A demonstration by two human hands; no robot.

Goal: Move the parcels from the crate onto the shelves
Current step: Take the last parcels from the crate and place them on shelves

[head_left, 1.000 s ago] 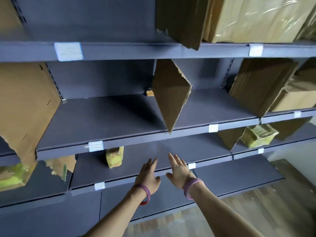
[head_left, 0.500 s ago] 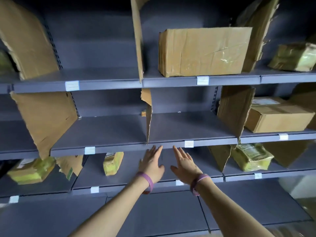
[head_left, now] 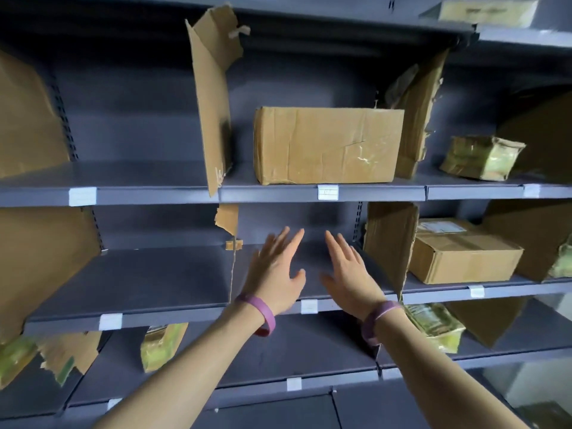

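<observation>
Left hand (head_left: 275, 272) and right hand (head_left: 351, 275) are hovering below the large cardboard box (head_left: 328, 145), fingers straight, holding nothing, probably gauging space on the shelf (head_left: 161, 277)

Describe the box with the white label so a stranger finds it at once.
On the grey shelving, find the big box; drop one shelf and go right past the divider. That small box alone shows a white label on top.

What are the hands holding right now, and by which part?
Nothing. The left hand and right hand are both empty, fingers straight, raised before the middle shelf, below the large cardboard box.
</observation>
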